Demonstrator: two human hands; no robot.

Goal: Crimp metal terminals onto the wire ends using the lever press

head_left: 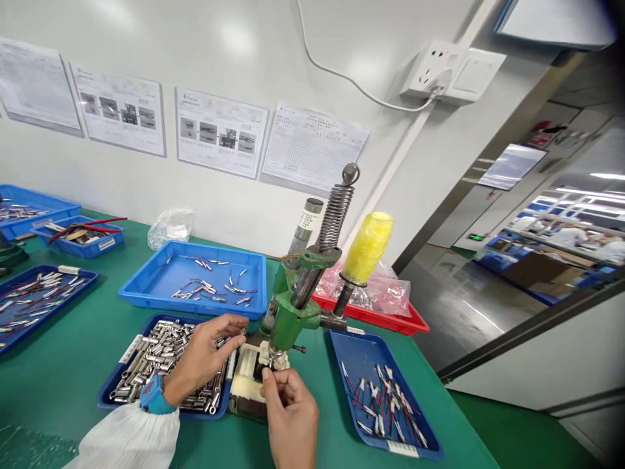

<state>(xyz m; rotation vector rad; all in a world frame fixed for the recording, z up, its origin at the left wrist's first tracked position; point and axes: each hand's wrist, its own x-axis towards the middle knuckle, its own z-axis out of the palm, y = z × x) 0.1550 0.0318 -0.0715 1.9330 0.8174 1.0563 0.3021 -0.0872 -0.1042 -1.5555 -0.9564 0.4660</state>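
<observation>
My left hand (pixel 209 352) reaches over a blue tray (pixel 104 398) heaped with short metal sleeves (pixel 161 355). Its thumb and forefinger pinch a tiny silver part, only just visible at the tips, left of a green hand press (pixel 293 312). At the foot of the press, my right hand (pixel 293 410) is closed, thumb against forefinger, touching the pale fixture block (pixel 247 384) beneath the ram. Whatever those fingers hold is hidden. The press has a coil spring (pixel 336 215) on top and a yellow-wrapped lever handle (pixel 368 247) on its right.
Right of the press, a blue tray (pixel 349 384) holds small wired parts. A larger light-blue tray (pixel 129 296) with similar parts stands behind the sleeves. A red tray (pixel 415 319) with plastic bags is behind the press. More trays (pixel 90 280) stand at the left.
</observation>
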